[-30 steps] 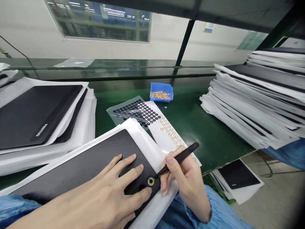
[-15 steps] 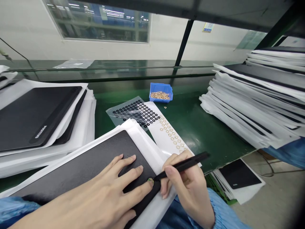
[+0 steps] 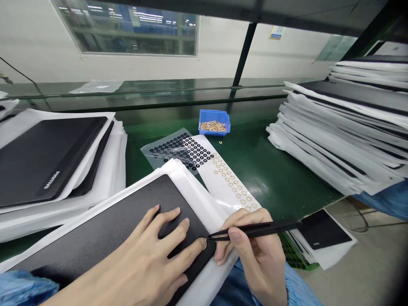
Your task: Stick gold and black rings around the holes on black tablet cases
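Beyond the left forearm and to its left, a stack of black panels and white sheets [image 3: 110,180] has a lettered panel on top. The left hand [image 3: 142,259] lies palm down with fingers spread and gently bent, gripping nothing, its fingertips resting on the black panel [image 3: 121,212] beneath it. That panel is flat, dark and faintly glossy, with a rounded corner near the right hand; white wrapping [image 3: 188,182] shows around it. Ahead of the left fingers lies a clear sheet of black rings [image 3: 172,146], partly over a white strip [image 3: 210,185] bearing pale gold rings. Under the left index fingertip a small ring [image 3: 205,245] is mostly hidden, only its rim showing. The right hand [image 3: 255,255], curled closed, pinches black tweezers [image 3: 267,228] pen-fashion, their slim prongs slightly parted and the tips just beside that fingertip. Straight ahead of the hands stands a blue bin [image 3: 214,114] of gold rings; beyond the right hand rises a taller wrapped stack [image 3: 331,136].
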`<state>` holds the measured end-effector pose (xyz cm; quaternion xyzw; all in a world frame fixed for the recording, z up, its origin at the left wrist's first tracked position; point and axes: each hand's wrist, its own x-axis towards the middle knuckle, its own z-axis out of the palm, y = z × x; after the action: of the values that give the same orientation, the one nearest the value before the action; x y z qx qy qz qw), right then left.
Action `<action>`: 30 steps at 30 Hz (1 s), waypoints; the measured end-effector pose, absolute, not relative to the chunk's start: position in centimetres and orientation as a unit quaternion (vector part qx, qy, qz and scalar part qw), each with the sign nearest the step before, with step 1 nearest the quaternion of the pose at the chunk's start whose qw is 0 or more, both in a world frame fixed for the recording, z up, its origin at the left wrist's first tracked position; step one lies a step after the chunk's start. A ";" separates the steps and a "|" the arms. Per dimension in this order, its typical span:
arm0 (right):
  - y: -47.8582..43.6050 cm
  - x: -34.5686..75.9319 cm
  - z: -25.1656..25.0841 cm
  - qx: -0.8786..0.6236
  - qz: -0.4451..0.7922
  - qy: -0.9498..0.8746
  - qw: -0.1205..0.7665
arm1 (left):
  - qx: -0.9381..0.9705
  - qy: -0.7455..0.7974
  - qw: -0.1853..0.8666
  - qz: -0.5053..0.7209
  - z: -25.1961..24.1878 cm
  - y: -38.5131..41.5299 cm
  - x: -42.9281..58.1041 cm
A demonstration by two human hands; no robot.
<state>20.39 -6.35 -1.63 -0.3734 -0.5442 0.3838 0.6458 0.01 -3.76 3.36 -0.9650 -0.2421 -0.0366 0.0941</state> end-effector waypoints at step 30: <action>-4.4 22.2 1.5 -0.346 0.283 -0.606 0.658 | -0.934 -0.349 0.008 -0.069 3.0 0.8 -1.8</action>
<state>22.18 -4.41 1.49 -0.3464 -0.6056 0.2827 0.6583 -1.84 0.81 2.98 -0.9345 -0.3492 -0.0692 0.0077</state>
